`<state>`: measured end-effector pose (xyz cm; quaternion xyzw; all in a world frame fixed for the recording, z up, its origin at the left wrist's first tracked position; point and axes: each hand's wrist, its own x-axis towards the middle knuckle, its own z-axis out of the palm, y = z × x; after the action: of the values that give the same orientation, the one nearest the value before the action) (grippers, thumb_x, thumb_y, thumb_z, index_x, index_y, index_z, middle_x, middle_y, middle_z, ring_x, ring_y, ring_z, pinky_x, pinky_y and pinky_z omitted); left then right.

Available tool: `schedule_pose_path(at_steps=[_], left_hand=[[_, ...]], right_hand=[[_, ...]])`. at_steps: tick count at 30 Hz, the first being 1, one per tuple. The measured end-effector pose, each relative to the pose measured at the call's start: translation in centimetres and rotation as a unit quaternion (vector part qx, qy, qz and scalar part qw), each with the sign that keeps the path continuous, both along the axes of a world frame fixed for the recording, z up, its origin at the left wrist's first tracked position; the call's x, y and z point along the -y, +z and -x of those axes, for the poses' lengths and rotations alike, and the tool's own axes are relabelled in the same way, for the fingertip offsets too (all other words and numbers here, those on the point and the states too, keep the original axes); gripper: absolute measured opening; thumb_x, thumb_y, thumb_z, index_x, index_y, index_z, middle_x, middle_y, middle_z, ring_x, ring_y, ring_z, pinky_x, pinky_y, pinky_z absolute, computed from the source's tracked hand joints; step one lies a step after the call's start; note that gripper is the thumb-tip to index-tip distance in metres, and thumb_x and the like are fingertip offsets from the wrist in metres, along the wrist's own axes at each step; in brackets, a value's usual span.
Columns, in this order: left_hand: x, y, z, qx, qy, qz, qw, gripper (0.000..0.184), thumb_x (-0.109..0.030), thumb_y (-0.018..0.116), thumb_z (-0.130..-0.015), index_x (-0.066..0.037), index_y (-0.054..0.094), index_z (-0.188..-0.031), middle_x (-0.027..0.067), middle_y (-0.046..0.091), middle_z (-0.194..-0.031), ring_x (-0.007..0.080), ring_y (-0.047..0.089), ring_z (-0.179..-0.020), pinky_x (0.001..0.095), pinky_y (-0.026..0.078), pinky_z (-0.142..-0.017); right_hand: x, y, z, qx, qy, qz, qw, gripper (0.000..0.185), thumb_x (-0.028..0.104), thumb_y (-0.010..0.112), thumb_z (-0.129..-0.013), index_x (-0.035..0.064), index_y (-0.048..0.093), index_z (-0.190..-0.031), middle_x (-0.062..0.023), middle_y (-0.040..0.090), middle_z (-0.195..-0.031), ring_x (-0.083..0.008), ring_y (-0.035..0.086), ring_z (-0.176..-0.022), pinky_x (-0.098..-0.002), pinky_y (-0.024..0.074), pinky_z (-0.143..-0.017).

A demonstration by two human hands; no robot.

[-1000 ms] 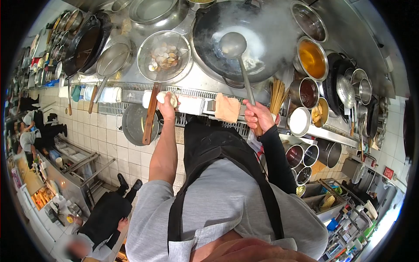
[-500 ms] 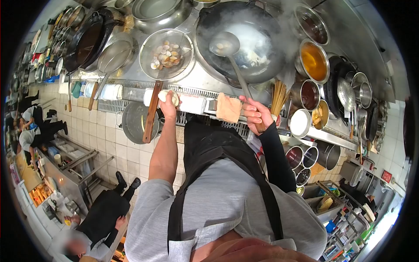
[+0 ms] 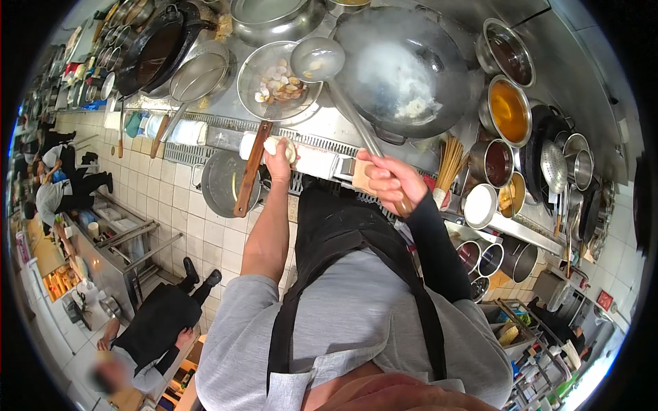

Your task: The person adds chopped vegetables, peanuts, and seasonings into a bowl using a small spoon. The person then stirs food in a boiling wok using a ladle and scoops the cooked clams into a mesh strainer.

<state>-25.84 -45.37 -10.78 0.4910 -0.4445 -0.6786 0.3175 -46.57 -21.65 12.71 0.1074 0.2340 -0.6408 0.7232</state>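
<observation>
We reach both arms forward over the stove's front edge, elbows slightly bent. Our left forearm is bare and runs almost straight ahead; the left hand point(image 3: 278, 163) is closed around a bunched white cloth point(image 3: 272, 145), fingers gathered and wrist nearly level with the forearm. Just beside it, on its outer side, lies the long wooden handle point(image 3: 252, 171) of a mesh strainer point(image 3: 258, 60); we cannot tell whether our fingers touch that handle.

Our right forearm, in a black sleeve point(image 3: 433, 240), slants inward. The right hand point(image 3: 396, 183) grips the ladle point(image 3: 317, 59) near the end of its handle, fingers curled round the shaft, gaps showing between some of them, and one digit lying forward along the metal. The shaft slants ahead and to the left from our grip, so the bowl sits at the strainer's right rim, overlapping it in view, with small pale pieces inside. Open shells point(image 3: 279, 83) lie in the strainer's basket. To the right of the ladle, the wide wok point(image 3: 442, 79) steams, and a bamboo brush point(image 3: 450, 161) stands just beyond our right hand.
</observation>
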Motion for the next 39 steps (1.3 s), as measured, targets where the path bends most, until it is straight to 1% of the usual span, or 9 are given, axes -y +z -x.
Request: schedule_pose_path(at_steps=[2,6,11,13,20,25,28,32,39], left_hand=[[0.0,0.0,0.1,-0.001,0.004,-0.001,1.000,0.028,-0.028,0.064,-0.099,0.000,0.062,-0.105,0.0124,0.073,-0.079,0.0190,0.067,-0.052,0.0285,0.045,-0.036],[-0.1,0.1,0.2,-0.004,0.017,0.003,1.000,0.028,-0.027,0.064,-0.099,0.000,0.062,-0.106,0.0120,0.072,-0.080,0.0191,0.067,-0.052,0.0288,0.047,-0.038],[0.0,-0.3,0.1,0.004,0.023,0.001,1.000,0.028,-0.028,0.065,-0.099,0.000,0.063,-0.106,0.0114,0.072,-0.080,0.0196,0.067,-0.052,0.0291,0.047,-0.038],[-0.1,0.1,0.1,0.015,0.012,-0.005,1.000,0.029,-0.029,0.065,-0.099,-0.001,0.063,-0.105,0.0115,0.072,-0.079,0.0198,0.067,-0.052,0.0288,0.044,-0.037],[-0.2,0.3,0.5,0.027,0.028,-0.006,0.999,0.033,-0.031,0.064,-0.099,0.001,0.062,-0.107,0.0134,0.072,-0.081,0.0216,0.067,-0.052,0.0293,0.043,-0.037],[0.1,-0.1,0.1,0.038,0.000,-0.009,0.999,0.033,-0.032,0.063,-0.099,-0.001,0.061,-0.109,0.0126,0.072,-0.081,0.0210,0.068,-0.054,0.0288,0.042,-0.037],[0.1,0.1,0.2,0.043,0.001,-0.006,0.999,0.032,-0.031,0.063,-0.100,0.000,0.062,-0.109,0.0128,0.072,-0.081,0.0216,0.068,-0.054,0.0290,0.041,-0.037],[0.1,0.2,0.2,0.055,-0.008,0.001,0.998,0.032,-0.032,0.062,-0.100,-0.001,0.062,-0.109,0.0123,0.072,-0.081,0.0212,0.068,-0.054,0.0290,0.041,-0.037],[-0.1,0.2,0.4,0.057,-0.009,0.012,0.998,0.033,-0.033,0.061,-0.101,-0.001,0.062,-0.108,0.0121,0.072,-0.079,0.0205,0.068,-0.053,0.0286,0.041,-0.037]], right_hand=[[2.6,-2.6,0.1,0.051,0.005,0.009,0.999,0.029,0.018,0.056,-0.111,-0.0025,0.054,-0.130,0.0043,0.044,-0.080,-0.0007,0.041,-0.057,-0.0180,0.0333,-0.041],[8.5,-6.1,-1.4,-0.206,0.097,-0.091,0.969,0.018,0.016,0.061,-0.108,0.0046,0.056,-0.121,0.0035,0.048,-0.076,-0.0047,0.041,-0.054,-0.0232,0.0333,-0.042],[7.6,-11.9,-3.5,-0.702,0.059,-0.141,0.695,0.034,0.014,0.068,-0.100,0.0010,0.055,-0.129,-0.0175,0.068,-0.088,-0.0266,0.066,-0.067,-0.0394,0.0518,-0.061],[5.1,-9.7,-3.0,-0.758,0.016,-0.176,0.629,0.044,0.014,0.068,-0.099,0.0026,0.054,-0.139,-0.0256,0.073,-0.105,-0.0381,0.075,-0.093,-0.0413,0.0569,-0.081],[-5.0,-11.6,5.5,-0.818,-0.047,-0.297,0.491,0.048,0.022,0.072,-0.096,-0.0006,0.057,-0.135,-0.0290,0.072,-0.099,-0.0492,0.071,-0.087,-0.0493,0.0563,-0.081],[-9.9,-10.0,7.5,-0.329,-0.119,-0.262,0.899,0.039,0.017,0.068,-0.102,0.0060,0.055,-0.137,-0.0033,0.058,-0.073,-0.0149,0.052,-0.051,-0.0328,0.0401,-0.042],[-10.4,-8.1,6.1,-0.307,-0.133,-0.257,0.907,0.034,0.015,0.066,-0.105,0.0092,0.052,-0.136,0.0040,0.044,-0.069,-0.0044,0.038,-0.049,-0.0232,0.0321,-0.038],[-9.1,-12.5,4.1,-0.491,-0.113,-0.351,0.789,0.032,0.013,0.067,-0.104,0.0116,0.052,-0.132,0.0048,0.046,-0.069,-0.0059,0.036,-0.044,-0.0267,0.0264,-0.037],[-9.6,-9.5,4.0,-0.196,-0.115,-0.173,0.958,0.030,0.016,0.060,-0.109,0.0100,0.053,-0.137,0.0037,0.046,-0.079,-0.0038,0.041,-0.053,-0.0220,0.0337,-0.041]])
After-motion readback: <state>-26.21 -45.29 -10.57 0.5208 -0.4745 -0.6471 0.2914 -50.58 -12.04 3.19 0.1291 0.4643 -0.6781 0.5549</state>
